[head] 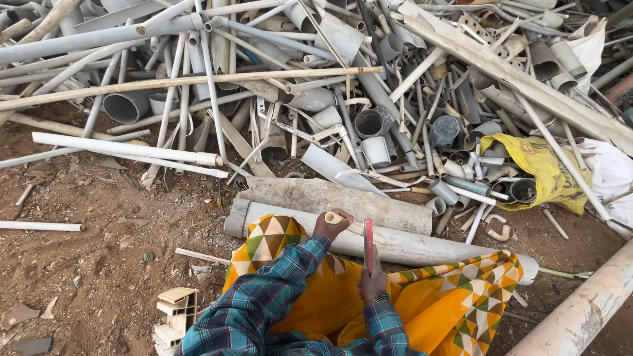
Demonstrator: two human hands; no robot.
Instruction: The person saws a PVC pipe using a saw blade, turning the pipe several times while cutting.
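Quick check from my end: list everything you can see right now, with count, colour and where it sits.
small pipe piece: one, cream, held up in the left hand over the big pipes
blade tool: one, red, flat, upright in the right hand
big pipes: two, dirty white, lying side by side in front of the knees
scrap pipe heap: too many to count, grey and white, across the whole top
long pipe: one, white, on the dirt at left
sack: one, yellow, right of centre, in the heap
profile offcut: one, cream, on the ground at bottom left
ground: red-brown dirt
garment: yellow with a triangle pattern, over the lap
sleeves: plaid blue-green
left hand: gripping the pipe piece
right hand: gripping the tool
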